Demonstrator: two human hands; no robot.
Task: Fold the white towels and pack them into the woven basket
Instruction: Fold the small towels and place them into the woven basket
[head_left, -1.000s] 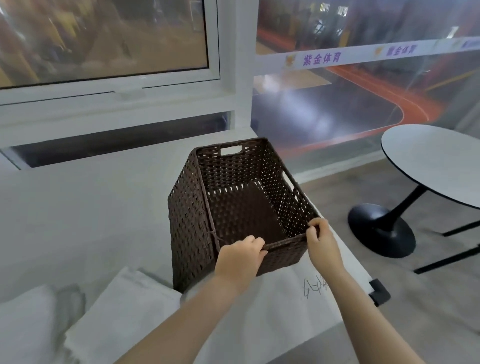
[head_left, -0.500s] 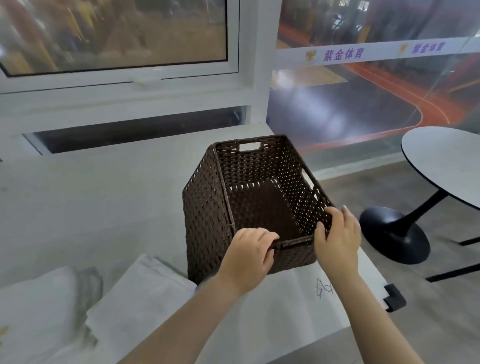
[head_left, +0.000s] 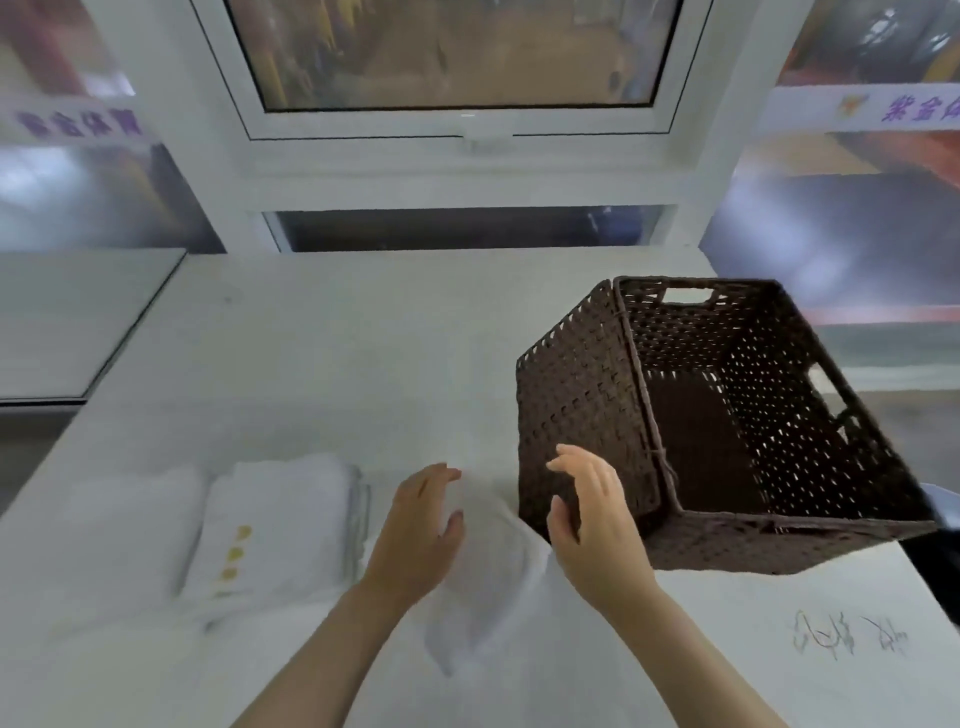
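Both hands have left the basket (head_left: 717, 415) — left (head_left: 415, 525) and right (head_left: 597, 514), grips apart (empty), now over a towel (head_left: 493, 571); folding starts.

Two bare forearms and two bare hands belonging to one person enter from about 6 o'clock. The left hand (head_left: 415, 525) and the right hand (head_left: 597, 519) wear no gloves, rings, bracelets or watch. No sleeve shows on either forearm; both are uncovered as far as the bottom edge. The fingers are slim, with short, unpainted nails visible on a few fingertips. The left forearm comes in from about 7 o'clock, the right from about 5 o'clock. Motion blur softens finer detail.
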